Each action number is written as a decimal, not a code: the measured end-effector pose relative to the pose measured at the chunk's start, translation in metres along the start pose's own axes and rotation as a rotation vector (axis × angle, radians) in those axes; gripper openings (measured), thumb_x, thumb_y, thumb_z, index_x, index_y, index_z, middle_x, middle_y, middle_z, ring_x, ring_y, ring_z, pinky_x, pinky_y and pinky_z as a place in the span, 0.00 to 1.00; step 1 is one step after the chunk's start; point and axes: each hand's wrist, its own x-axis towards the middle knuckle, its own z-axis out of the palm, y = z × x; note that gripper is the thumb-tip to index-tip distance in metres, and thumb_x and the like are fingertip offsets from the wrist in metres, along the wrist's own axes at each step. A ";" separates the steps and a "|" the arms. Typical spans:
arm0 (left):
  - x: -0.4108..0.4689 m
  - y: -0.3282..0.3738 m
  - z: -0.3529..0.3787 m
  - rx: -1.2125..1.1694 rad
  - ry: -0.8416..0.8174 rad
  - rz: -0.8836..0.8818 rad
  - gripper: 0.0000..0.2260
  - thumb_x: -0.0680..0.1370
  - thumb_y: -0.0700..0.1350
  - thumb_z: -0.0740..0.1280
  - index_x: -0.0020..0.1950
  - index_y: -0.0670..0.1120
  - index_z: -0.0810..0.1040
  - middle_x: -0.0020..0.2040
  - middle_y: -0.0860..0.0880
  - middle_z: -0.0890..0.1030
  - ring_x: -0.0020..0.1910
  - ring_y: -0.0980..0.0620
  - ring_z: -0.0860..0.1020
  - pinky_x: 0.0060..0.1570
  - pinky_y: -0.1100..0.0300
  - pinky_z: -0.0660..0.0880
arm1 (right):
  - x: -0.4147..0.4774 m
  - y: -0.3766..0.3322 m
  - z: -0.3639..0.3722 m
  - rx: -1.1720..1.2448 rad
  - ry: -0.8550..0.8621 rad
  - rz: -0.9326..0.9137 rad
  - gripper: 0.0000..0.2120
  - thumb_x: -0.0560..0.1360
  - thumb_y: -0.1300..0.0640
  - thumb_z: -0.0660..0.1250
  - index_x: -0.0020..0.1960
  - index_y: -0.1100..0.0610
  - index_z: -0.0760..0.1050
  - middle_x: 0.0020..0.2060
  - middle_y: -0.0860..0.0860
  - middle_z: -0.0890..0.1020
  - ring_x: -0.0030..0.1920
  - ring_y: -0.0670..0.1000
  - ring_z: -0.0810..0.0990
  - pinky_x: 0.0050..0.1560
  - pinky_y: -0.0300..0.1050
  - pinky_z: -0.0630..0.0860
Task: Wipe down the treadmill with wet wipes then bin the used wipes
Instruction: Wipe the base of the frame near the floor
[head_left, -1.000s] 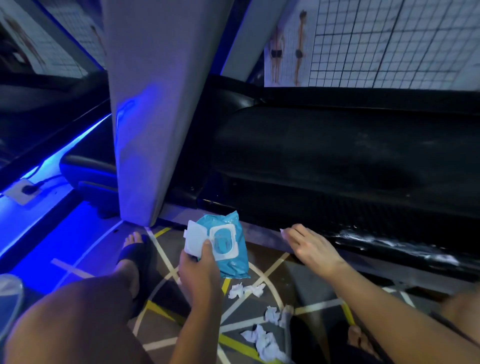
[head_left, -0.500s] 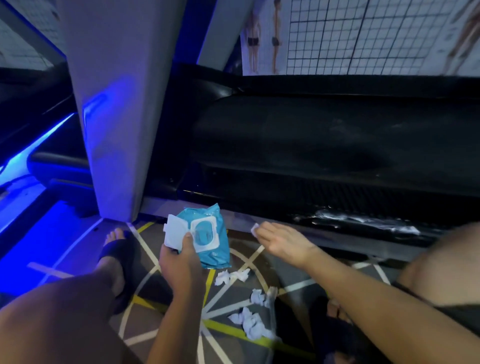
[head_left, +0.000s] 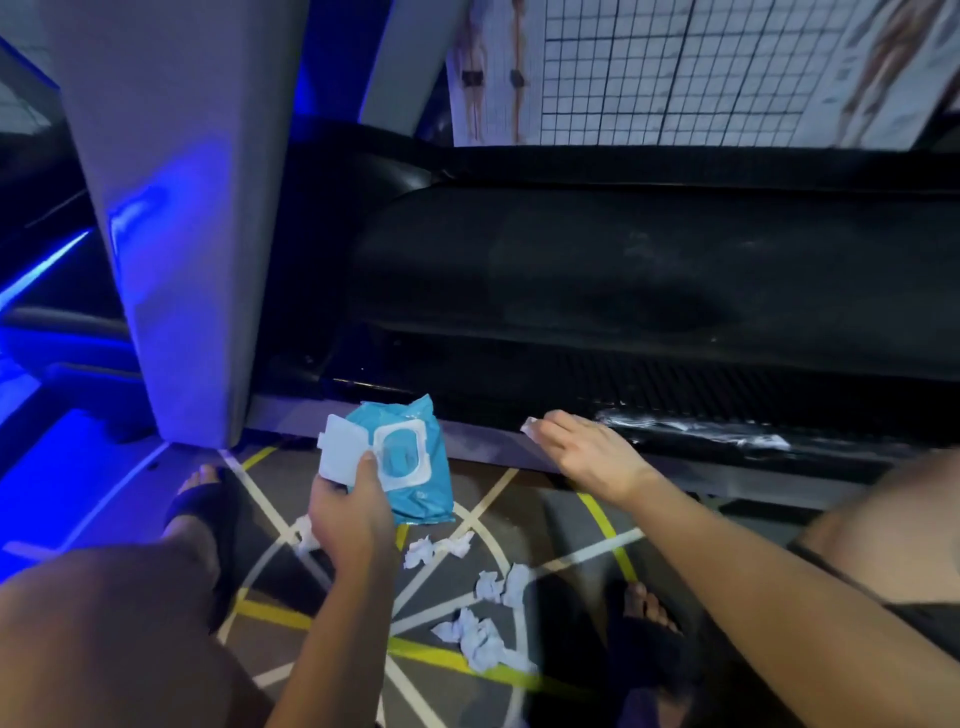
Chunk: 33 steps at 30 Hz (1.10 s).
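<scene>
Black treadmill (head_left: 623, 291) spanning centre and right of frame, right hand (head_left: 587, 457) flat with straight fingers on its near edge, left hand (head_left: 348, 514) gripping blue wipes pack (head_left: 415, 467), lid flipped open, at lower centre, crumpled used wipes (head_left: 483, 644) scattered on floor (head_left: 566, 525) beneath

We can read no words, brand names or numbers anywhere here. The blue wet wipes pack (head_left: 421, 486) shows only its white-framed opening and the raised white lid flap (head_left: 340, 452), both blank to our eyes. The wrapper may carry print, but it is too dim and blurred to make out. The wall chart (head_left: 675, 67) carries a ruled grid and standing body figures (head_left: 472, 78), with no caption we can read. The treadmill (head_left: 623, 270) shows no legible badge. The yellow and white floor lines (head_left: 605, 519) form no letters or digits.
</scene>
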 end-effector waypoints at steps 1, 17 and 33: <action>-0.002 -0.001 0.004 -0.006 -0.011 -0.007 0.15 0.82 0.43 0.70 0.70 0.46 0.78 0.60 0.51 0.83 0.58 0.51 0.82 0.49 0.60 0.78 | -0.012 0.006 -0.003 -0.018 -0.004 -0.005 0.22 0.77 0.59 0.56 0.67 0.64 0.76 0.58 0.53 0.79 0.56 0.55 0.77 0.47 0.48 0.82; -0.013 -0.006 0.003 -0.061 -0.028 -0.116 0.17 0.82 0.46 0.71 0.71 0.51 0.78 0.62 0.53 0.83 0.60 0.51 0.83 0.58 0.47 0.82 | 0.006 -0.006 0.000 0.009 0.110 0.039 0.18 0.77 0.66 0.67 0.67 0.67 0.74 0.53 0.55 0.79 0.53 0.57 0.78 0.55 0.46 0.77; -0.026 0.037 0.076 -0.018 -0.197 -0.022 0.15 0.83 0.45 0.70 0.69 0.51 0.76 0.61 0.54 0.80 0.57 0.55 0.80 0.48 0.61 0.78 | -0.080 0.022 -0.032 0.144 0.026 0.284 0.25 0.65 0.72 0.77 0.59 0.60 0.80 0.54 0.50 0.79 0.53 0.54 0.78 0.47 0.45 0.80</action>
